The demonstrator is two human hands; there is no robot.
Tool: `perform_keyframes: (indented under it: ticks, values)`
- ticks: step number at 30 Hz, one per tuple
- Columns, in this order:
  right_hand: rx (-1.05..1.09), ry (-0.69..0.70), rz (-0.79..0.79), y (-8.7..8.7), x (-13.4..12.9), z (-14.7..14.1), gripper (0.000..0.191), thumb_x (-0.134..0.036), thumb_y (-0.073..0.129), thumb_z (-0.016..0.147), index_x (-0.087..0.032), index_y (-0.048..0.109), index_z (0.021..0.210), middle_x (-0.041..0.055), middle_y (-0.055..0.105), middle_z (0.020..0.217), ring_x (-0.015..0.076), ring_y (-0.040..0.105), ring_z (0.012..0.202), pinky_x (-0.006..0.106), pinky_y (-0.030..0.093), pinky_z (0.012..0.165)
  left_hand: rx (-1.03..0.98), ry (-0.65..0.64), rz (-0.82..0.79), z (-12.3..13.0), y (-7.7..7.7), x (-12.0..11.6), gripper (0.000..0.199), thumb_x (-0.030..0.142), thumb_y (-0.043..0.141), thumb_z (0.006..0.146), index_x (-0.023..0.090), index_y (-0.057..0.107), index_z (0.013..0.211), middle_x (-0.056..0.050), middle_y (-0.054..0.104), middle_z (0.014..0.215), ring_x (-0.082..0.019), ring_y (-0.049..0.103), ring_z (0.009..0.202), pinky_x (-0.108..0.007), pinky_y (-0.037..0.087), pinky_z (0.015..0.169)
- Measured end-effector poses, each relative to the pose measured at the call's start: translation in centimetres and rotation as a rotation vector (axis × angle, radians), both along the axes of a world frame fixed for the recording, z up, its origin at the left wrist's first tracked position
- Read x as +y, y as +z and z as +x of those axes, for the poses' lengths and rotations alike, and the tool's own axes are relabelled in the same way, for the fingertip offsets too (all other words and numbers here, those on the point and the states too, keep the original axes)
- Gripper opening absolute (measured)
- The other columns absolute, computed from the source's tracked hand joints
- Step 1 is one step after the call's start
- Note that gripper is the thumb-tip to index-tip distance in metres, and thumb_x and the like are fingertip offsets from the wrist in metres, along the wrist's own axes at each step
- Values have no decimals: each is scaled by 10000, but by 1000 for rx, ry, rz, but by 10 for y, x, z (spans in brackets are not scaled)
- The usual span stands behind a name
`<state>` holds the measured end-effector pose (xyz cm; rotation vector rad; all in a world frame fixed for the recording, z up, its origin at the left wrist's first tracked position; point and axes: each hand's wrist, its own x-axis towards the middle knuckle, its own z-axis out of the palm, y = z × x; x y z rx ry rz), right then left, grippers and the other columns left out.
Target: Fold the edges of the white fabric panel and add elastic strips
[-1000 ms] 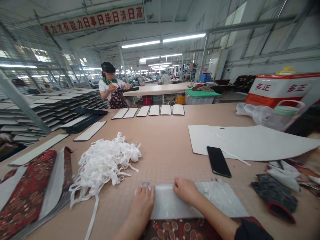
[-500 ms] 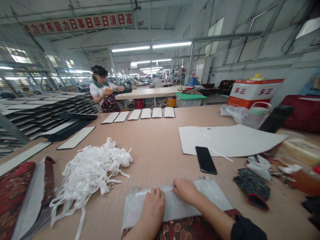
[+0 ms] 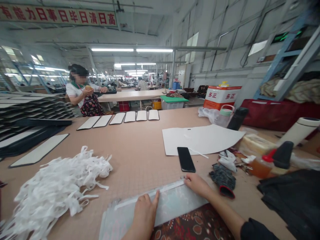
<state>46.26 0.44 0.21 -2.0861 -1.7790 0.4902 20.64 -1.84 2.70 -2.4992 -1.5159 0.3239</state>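
In front of me lies a patterned dark red fabric piece (image 3: 192, 222), its pale grey backing (image 3: 175, 206) folded uppermost along the far part. A narrow white strip (image 3: 172, 186) runs along the backing's far edge. My left hand (image 3: 145, 211) rests on the backing, thumb stretched out to the strip and fingers lying against the surface. At the strip's right end, my right hand (image 3: 197, 185) has its thumb and fingers pinched together on it. A large tangled heap of white strips (image 3: 65, 186) lies to the left of my left hand.
A black phone (image 3: 186, 160) lies beyond my right hand, by a white sheet (image 3: 200, 138). Right of it are a dark glove (image 3: 223, 180) and black cloth (image 3: 292, 196). White panels (image 3: 130, 116) line the far edge. A co-worker (image 3: 83, 91) stands beyond the table.
My view has turned right. My right hand has moved right along the strip, away from my left hand. More of the strip now shows between them, and my left thumb is stretched out.
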Motion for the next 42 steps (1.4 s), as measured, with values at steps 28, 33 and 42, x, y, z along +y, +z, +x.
perform_keyframes:
  ticks: [28, 33, 42]
  values:
    - [-152, -150, -80, 4, -1, 13, 174, -212, 421, 817, -154, 582, 846, 62, 633, 887, 181, 575, 838, 236, 307, 627, -67, -54, 8, 52, -7, 4, 483, 72, 370, 818, 242, 429, 1266, -148, 571, 926, -257, 559, 839, -322, 424, 646]
    - [-204, -149, -92, 10, -2, 13, 180, -234, 412, 829, -159, 573, 862, 72, 631, 883, 204, 582, 827, 254, 337, 625, -32, -27, -23, 57, 0, 3, 468, 75, 344, 838, 240, 425, 1269, -156, 575, 944, -268, 567, 857, -341, 439, 659]
    - [-406, 261, 330, -3, -29, -41, 191, -84, 406, 847, -177, 566, 897, 58, 557, 940, 196, 498, 906, 289, 373, 792, -56, -14, -50, 62, 4, 0, 454, 72, 324, 843, 210, 436, 1260, -152, 580, 971, -283, 565, 884, -364, 446, 693]
